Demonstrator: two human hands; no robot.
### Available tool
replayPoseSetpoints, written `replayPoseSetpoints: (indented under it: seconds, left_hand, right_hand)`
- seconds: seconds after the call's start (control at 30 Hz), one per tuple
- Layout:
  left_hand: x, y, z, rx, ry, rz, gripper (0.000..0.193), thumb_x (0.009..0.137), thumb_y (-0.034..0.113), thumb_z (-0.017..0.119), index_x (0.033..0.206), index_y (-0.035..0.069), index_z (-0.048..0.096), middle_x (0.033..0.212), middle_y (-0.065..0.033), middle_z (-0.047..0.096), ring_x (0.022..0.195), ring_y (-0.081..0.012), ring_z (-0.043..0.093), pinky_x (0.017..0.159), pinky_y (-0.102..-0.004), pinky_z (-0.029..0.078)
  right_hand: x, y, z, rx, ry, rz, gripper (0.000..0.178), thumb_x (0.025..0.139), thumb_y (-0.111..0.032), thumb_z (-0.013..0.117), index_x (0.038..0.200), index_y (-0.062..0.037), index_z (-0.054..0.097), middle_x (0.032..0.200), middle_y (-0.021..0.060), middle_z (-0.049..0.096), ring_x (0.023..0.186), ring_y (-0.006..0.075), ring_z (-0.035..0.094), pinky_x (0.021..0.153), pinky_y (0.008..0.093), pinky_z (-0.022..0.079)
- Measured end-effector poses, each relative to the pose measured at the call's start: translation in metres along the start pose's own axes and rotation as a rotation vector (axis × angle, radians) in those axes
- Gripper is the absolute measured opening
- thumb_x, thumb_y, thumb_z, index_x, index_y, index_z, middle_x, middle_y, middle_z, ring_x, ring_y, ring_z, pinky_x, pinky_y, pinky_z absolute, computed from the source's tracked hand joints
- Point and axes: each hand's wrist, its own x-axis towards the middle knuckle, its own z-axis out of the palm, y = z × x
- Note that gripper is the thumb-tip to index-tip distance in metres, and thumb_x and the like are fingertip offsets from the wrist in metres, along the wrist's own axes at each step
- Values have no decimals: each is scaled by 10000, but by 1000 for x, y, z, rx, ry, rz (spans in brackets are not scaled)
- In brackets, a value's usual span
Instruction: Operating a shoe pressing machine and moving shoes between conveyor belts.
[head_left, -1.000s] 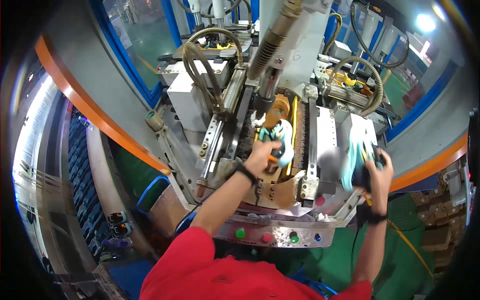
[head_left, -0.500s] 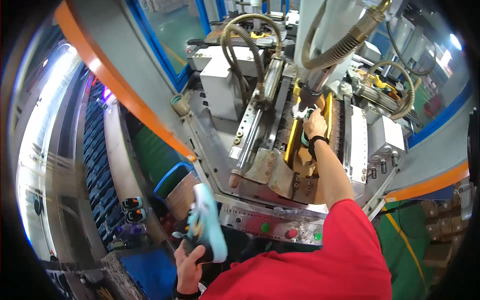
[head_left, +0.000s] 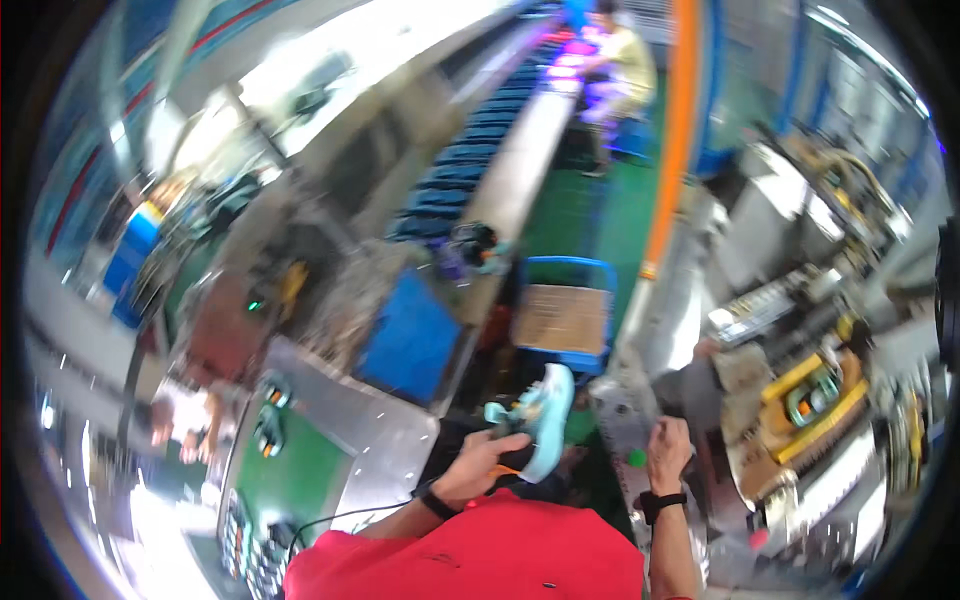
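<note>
My left hand (head_left: 480,462) grips a sneaker (head_left: 545,428) with a pale mint sole and a dark upper, tilted up in front of my red shirt. Just right of a green button (head_left: 637,458) on the press's front panel is my right hand (head_left: 668,455). Its fingers are curled in and nothing shows in them, though motion softens the picture. Between the yellow jaws (head_left: 845,412) of the press sits another shoe (head_left: 815,397), dark with mint and orange, apart from both hands.
A blue cart (head_left: 565,262) with a brown board stands ahead. To the left are a blue panel (head_left: 408,335) and a metal-edged green table (head_left: 310,465) with several shoes. A conveyor (head_left: 520,165) runs away toward a seated person (head_left: 630,75). Another person's hands (head_left: 205,430) show at far left.
The view has swung left. My right hand has left the press's jaws and come back beside the front panel, leaving a shoe there. My left hand still holds its sneaker.
</note>
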Motion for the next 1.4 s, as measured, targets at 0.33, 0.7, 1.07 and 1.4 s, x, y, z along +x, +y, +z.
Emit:
replayPoseSetpoints:
  seconds: [0.33,0.7,1.07,1.4]
  left_hand:
    - [-75,-57,-94,-383,357,59,320,877,124,695,1153,-28,637,1032,-75,684,905,-167,666,799,-302,544]
    - [-77,-158,-385,-614,1111,216,283,721,115,798,910,-41,658,816,-151,672,633,-286,665,528,-428,547]
    - [-153,-259,-622,-342,1829,-44,578,687,127,721,1172,-43,458,961,-247,651,861,-405,658,725,-454,546]
    - [-138,-284,-640,41,2003,-291,731,781,220,720,1395,77,351,1251,-208,545,1044,-412,612,861,-498,507]
  right_hand:
    - [-21,86,92,-58,-144,-46,127,862,-70,546,975,-30,590,948,184,564,917,385,553,792,448,448]
    - [165,-300,76,454,-175,-555,171,857,-42,642,1017,4,602,996,126,650,907,237,632,779,353,502]
    - [188,-794,190,71,-123,-1495,518,789,-27,698,1283,-30,545,1256,161,606,1179,331,562,1011,399,423]
    - [154,-913,281,-116,-349,-1531,916,648,29,709,1475,-59,326,1434,207,454,1315,358,459,1104,395,376]
